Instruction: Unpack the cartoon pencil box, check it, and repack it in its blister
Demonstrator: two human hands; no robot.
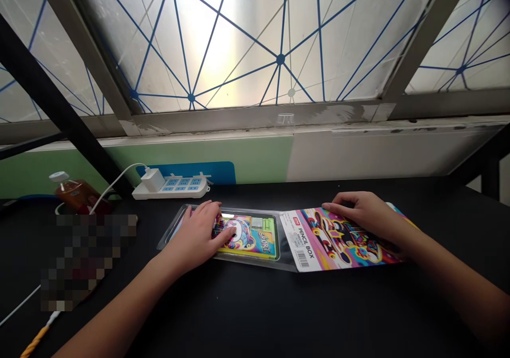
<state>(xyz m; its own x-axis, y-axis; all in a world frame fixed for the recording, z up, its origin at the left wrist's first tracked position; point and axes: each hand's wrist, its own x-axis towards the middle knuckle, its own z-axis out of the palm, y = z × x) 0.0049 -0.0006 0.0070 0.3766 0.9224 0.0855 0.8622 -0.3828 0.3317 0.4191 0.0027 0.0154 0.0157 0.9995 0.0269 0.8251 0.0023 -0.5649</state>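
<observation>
Already | printed card (305, 241) opened out beside plastic tray (255, 263); pencil box (242, 235) still inside | left hand (202, 228) open over box; right hand (360, 209) on card, grip unclear

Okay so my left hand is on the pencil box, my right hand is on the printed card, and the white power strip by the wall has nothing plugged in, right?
Not quite: the power strip does have something plugged in. The head view shows a white charger at its left end. Your left hand is on the pencil box, and your right hand is on the printed card.
</observation>
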